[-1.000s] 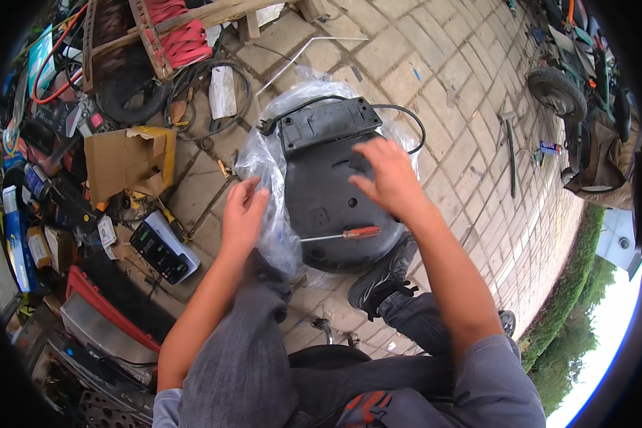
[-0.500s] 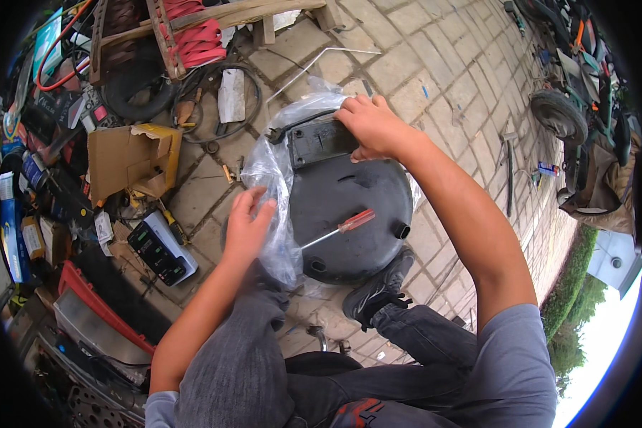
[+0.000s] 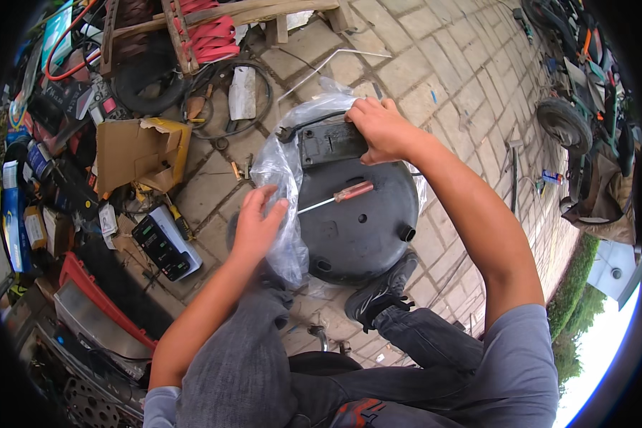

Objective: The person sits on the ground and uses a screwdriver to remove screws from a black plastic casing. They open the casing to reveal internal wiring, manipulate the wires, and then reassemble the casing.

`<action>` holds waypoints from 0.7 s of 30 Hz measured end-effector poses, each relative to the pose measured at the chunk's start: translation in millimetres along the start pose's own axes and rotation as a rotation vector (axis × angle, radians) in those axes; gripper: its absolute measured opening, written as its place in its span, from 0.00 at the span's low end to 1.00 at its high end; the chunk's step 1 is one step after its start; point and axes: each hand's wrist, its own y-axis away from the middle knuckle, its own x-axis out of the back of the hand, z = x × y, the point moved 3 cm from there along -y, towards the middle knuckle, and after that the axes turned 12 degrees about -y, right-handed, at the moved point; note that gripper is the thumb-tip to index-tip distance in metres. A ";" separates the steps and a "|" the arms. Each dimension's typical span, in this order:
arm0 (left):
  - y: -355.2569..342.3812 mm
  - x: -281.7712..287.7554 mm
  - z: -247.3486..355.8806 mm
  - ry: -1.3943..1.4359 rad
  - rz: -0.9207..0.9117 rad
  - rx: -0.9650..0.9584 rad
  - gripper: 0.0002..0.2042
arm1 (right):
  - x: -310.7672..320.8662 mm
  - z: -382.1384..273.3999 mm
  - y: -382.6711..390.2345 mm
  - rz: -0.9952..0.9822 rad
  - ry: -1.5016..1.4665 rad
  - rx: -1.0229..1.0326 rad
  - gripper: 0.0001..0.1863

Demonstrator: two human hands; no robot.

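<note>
A round black plastic base (image 3: 381,246) lies on the paving in front of me, partly inside a clear plastic bag (image 3: 284,246). At its far side sits a black rectangular box (image 3: 321,146) with a cable along its edge; I cannot tell if the two are joined. My right hand (image 3: 385,130) is closed over the box's right end, thumb on the near side. My left hand (image 3: 259,220) is at the bag's left side, thumb and fingers apart, seemingly touching the film. Across the base rests a screwdriver (image 3: 353,190) with a red handle, its shaft pointing left.
To the left are an open cardboard box (image 3: 132,153), a black device with a display (image 3: 160,246) and piled tools and parts. A wooden frame with red straps (image 3: 214,43) stands beyond. Far right, a wheel (image 3: 563,125) belongs to a cluttered vehicle. My shoe (image 3: 385,289) is beside the base.
The screwdriver has shifted across the base toward the box, uncovering a small hole near the middle. Both hands keep nearly the same places, and the whole view has shifted slightly.
</note>
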 end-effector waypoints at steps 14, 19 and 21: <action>1.0 1.8 3.4 -0.011 -0.008 0.018 0.19 | 68.1 -27.6 -36.8 0.303 0.182 0.074 0.33; -2.3 12.6 2.7 -0.031 0.011 0.044 0.19 | 51.0 -25.3 -114.7 0.263 0.157 0.057 0.35; -1.4 21.2 0.1 -0.016 0.019 0.067 0.19 | 38.3 -24.1 -142.8 0.242 0.146 0.048 0.37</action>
